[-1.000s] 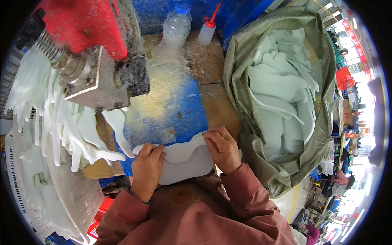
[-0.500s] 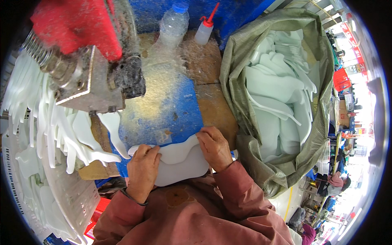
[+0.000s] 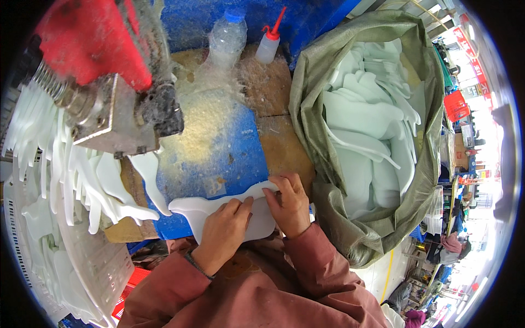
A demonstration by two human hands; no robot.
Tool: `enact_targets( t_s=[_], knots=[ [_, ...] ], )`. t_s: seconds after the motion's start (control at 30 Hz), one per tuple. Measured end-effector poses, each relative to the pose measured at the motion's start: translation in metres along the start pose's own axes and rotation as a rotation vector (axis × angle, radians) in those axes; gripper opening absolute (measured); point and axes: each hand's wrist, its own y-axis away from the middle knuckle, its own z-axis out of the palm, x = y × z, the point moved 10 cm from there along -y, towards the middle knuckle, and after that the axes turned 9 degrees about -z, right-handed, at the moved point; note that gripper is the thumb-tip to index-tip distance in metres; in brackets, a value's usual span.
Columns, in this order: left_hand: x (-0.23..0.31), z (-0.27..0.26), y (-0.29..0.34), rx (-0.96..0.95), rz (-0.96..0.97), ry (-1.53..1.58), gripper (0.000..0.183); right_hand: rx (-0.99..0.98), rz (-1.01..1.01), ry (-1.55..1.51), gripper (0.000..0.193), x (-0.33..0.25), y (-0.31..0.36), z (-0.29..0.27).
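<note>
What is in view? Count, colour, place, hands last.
Held piece: at least one, white, lower centre
Bench: one, brown, centre
Sheet: one, blue, on bench
Clear bottle: one, blue cap, bench back
Squeeze bottle: one, whitish, bench back
Machine: one, red and grey, upper left
Loose pieces: many, white, left
Basket: one, white, lower left
Crate: one, red, lower left
Sack: one, olive, right
Sacked pieces: many, whitish, in sack
Background clutter: many, mixed, far right
Left hand: one, maroon sleeve, on held piece
Right hand: one, maroon sleeve, on held piece

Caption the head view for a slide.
Left hand and right hand hold a pale curved piece near an open sack.
</note>
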Motion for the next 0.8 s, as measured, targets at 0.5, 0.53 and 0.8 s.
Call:
enact_targets(
  t_s=[0.5, 0.53, 0.8],
  knots=[
    [0.000, 0.012, -0.004, 0.048, -0.006, -0.057, 0.037, 0.167, 0.370, -0.419, 0.011, 0.060, 0.034, 0.000],
    [-0.001, 0.012, -0.004, 0.048, -0.010, -0.057, 0.037, 0.171, 0.325, -0.373, 0.011, 0.057, 0.029, -0.002],
    [0.000, 0.010, -0.004, 0.041, -0.027, -0.053, 0.037, 0.169, 0.151, -0.140, 0.013, 0.043, 0.008, -0.007]
  ],
)
